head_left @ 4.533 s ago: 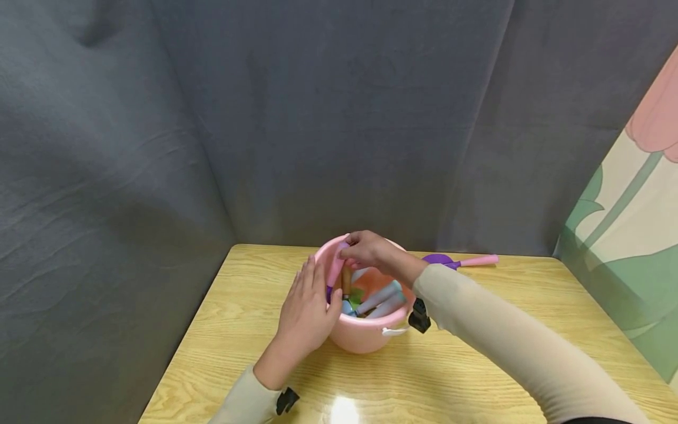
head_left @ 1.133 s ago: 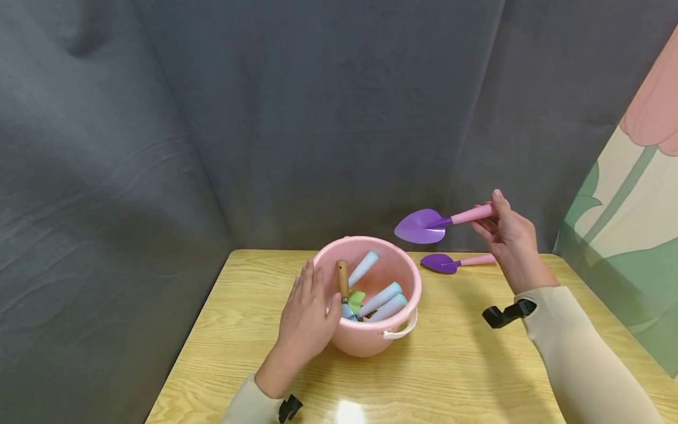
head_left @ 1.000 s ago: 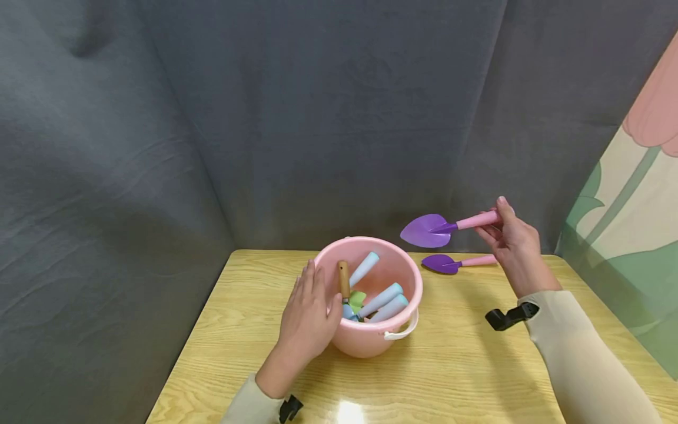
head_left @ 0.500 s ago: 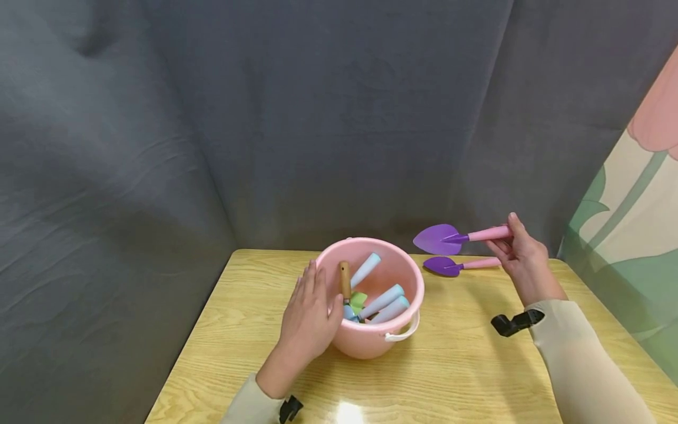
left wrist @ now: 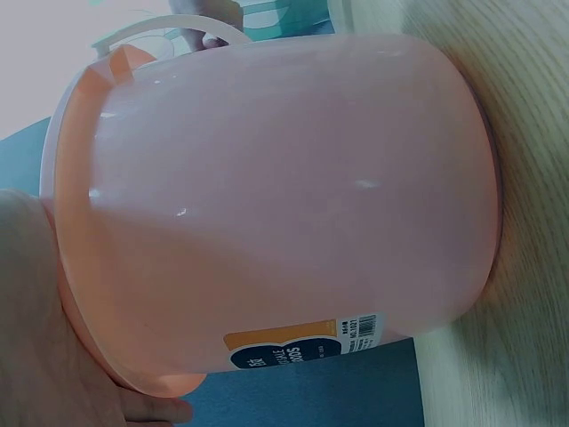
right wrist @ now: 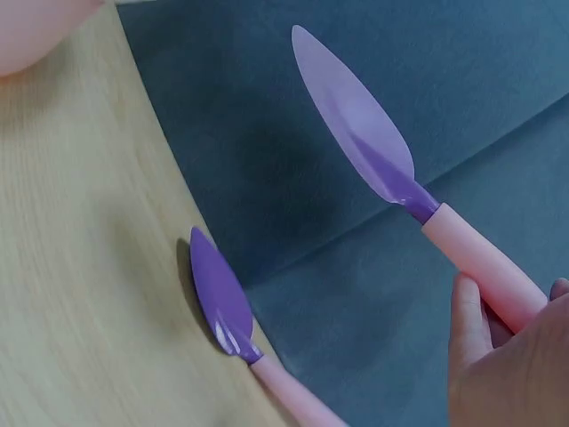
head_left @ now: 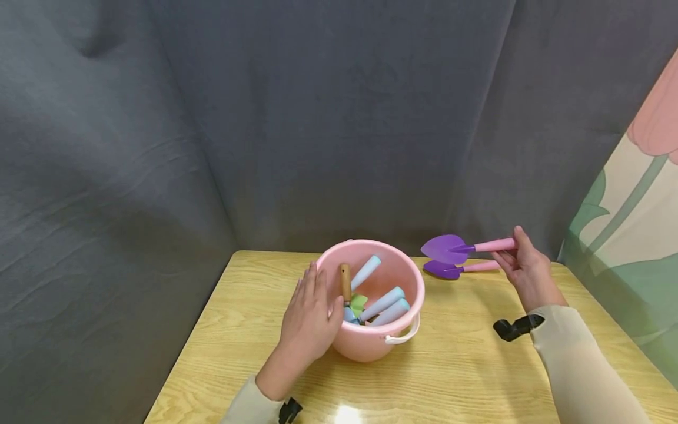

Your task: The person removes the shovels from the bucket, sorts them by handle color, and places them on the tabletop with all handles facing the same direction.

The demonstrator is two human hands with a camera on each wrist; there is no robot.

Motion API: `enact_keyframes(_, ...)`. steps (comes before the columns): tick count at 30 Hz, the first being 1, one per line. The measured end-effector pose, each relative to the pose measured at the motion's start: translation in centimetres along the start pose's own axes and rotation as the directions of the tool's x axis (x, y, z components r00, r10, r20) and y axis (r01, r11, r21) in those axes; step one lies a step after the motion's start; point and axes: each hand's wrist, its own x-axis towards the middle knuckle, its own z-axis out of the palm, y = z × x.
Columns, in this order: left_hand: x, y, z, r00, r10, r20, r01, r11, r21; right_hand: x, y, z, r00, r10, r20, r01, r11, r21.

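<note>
1. Fingers of the right hand (head_left: 529, 268) were curled round the handle of a pink-handled, purple-bladed pointed trowel (head_left: 467, 248).
2. Held trowel: blade toward 9 o'clock from that hand; position about 2 o'clock from a round, glossy pink plastic bucket (head_left: 365, 344).
3. Matching purple trowel with pink handle (head_left: 459, 270) lay on the pale wood-grain table (head_left: 238, 306), near 3 o'clock from the bucket. Right wrist view showed a gap between the two trowels.
4. Left hand (head_left: 309, 318): fingers straight, close together, resting against the bucket's rim at about 9 o'clock. Bucket stood upright.
5. Bucket contents: brown wooden handle (head_left: 346, 282) at 10 o'clock, pale-blue handle (head_left: 365, 272) at 12, two more alike at 4; light-green piece (head_left: 358, 303) near the middle, partly hidden.
6. White carrying handle (head_left: 405, 337) hung at 5 o'clock on the bucket.
7. Dark grey cloth (head_left: 339, 118) hung at 12 o'clock, beyond the table.
</note>
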Motion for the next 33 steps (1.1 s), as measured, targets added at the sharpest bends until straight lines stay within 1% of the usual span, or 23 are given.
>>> enact_keyframes(6,0.0,0.0,0.0,1.000,0.008,-0.008,-0.008,1.000,0.006,0.9,0.3,-1.1,0.999,0.011,0.031,-0.010,1.000,-0.028)
enact_keyframes(11,0.1,0.0,0.0,1.000,0.020,-0.015,-0.019,1.000,0.013,1.5,0.6,-2.0,0.999,0.033,0.024,-0.033,0.999,0.002)
enact_keyframes(13,0.1,0.0,0.0,1.000,0.020,-0.015,-0.020,1.000,0.015,1.6,0.7,-2.4,0.998,0.052,0.036,-0.053,0.998,0.020)
enact_keyframes(17,0.1,0.0,0.0,1.000,0.014,-0.010,-0.014,1.000,0.015,1.9,0.9,-3.0,0.996,0.070,0.057,-0.070,0.998,0.006)
enact_keyframes(19,0.1,0.0,0.0,1.000,0.011,-0.008,-0.011,1.000,0.015,2.2,1.1,-3.2,0.998,0.064,0.030,-0.064,0.998,0.005)
enact_keyframes(23,0.2,0.0,0.0,1.000,0.009,-0.005,-0.009,1.000,0.010,2.8,1.4,-3.6,0.996,0.063,-0.064,-0.064,0.998,-0.016)
enact_keyframes(24,0.2,0.0,0.0,1.000,0.010,-0.005,-0.010,1.000,0.009,3.0,1.5,-3.8,0.994,0.065,-0.084,-0.066,0.998,-0.005)
enact_keyframes(26,0.2,0.0,0.0,1.000,0.010,-0.003,-0.010,1.000,0.007,3.3,1.7,-4.2,0.993,0.069,-0.094,-0.070,0.998,-0.007)
enact_keyframes(33,0.1,0.1,-0.1,1.000,0.007,0.003,-0.007,1.000,0.003,3.8,2.4,-5.3,0.996,0.059,-0.072,-0.059,0.998,0.002)
